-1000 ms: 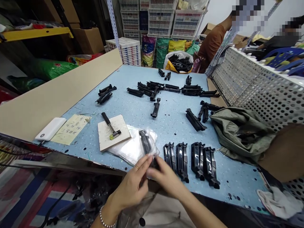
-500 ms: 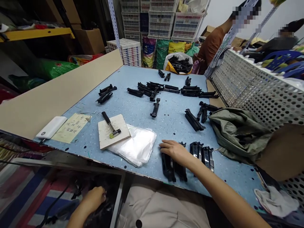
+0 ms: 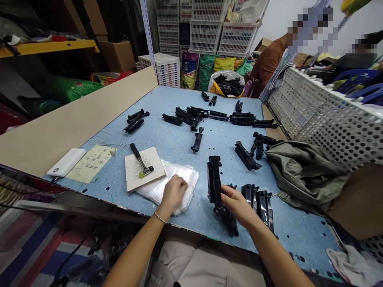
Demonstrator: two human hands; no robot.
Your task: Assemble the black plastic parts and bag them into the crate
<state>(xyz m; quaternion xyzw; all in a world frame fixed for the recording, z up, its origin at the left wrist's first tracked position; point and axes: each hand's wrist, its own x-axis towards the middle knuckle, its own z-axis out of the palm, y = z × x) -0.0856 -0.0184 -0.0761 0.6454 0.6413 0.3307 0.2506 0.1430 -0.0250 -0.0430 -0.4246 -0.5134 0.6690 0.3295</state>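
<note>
My right hand grips a long black plastic part, held upright and lifted at the near side of the table. Beneath and beside it lies another black part. To the right of that hand stand more black parts, in shiny clear wrapping. My left hand is over a stack of thin clear plastic bags, its fingers pinched together on the top bag. A hammer with a black handle rests on a pale square board, which overlaps the bags.
Several loose black parts are spread over the far half of the blue table. At left lie a white device and a yellow note. A green-grey cloth lies by the perforated panel. Another person sits behind.
My left hand has come up from below the table edge onto the plastic bags. My right hand has picked up a black plastic part and raised it upright.
</note>
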